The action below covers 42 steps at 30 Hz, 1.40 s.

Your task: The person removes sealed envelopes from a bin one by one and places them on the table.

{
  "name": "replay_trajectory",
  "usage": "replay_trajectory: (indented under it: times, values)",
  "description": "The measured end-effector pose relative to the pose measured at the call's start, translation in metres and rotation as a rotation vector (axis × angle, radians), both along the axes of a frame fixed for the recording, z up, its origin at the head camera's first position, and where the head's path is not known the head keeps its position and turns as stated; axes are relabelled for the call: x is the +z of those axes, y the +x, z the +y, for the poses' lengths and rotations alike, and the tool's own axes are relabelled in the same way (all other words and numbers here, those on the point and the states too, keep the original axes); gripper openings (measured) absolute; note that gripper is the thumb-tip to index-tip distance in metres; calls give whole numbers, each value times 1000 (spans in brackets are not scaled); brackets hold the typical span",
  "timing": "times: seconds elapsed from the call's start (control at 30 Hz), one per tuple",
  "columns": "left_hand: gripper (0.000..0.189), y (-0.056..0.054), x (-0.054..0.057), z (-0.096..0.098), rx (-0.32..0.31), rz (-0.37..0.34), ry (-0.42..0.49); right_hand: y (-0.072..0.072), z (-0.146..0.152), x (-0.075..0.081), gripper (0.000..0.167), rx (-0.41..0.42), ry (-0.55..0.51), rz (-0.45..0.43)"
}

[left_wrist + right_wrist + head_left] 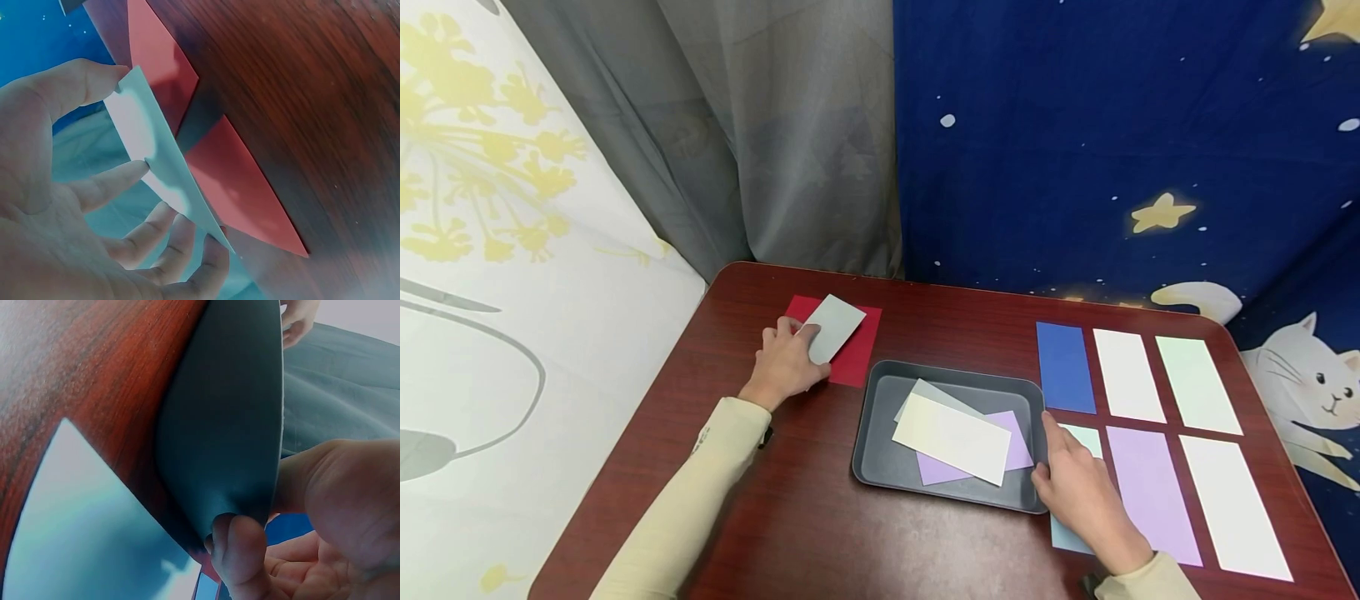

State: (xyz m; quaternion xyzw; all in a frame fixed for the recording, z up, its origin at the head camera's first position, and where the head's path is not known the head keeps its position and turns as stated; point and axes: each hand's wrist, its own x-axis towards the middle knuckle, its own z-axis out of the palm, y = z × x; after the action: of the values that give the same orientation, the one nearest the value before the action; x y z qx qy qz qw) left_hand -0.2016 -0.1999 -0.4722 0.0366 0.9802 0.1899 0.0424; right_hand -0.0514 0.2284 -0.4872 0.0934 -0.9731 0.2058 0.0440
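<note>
From here I see the brown table (925, 546) first, then the dark grey tray (875, 457) on it. Taking that tray as my clock centre, six cards (1150, 492) lie in two rows at three o'clock. Inside it, three cards (951, 433) overlap. Red paper (852, 357) lies at ten. Between three and four, the right hand (1084, 492) pinches the rim. At ten, the left hand (786, 364) grips the pale grey card (837, 321) by its edges, over the red.

Gray curtain (816, 133) between white patterned cloth (580, 275) and blue starry curtain (1045, 183).
</note>
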Motion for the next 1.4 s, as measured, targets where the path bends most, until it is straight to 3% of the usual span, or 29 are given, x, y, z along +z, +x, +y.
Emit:
replay_trajectory:
  times: [1.4]
  values:
    - [75,-25,-16,-46,120,-29,12,-1,1,-2,76,-9,-9,-17]
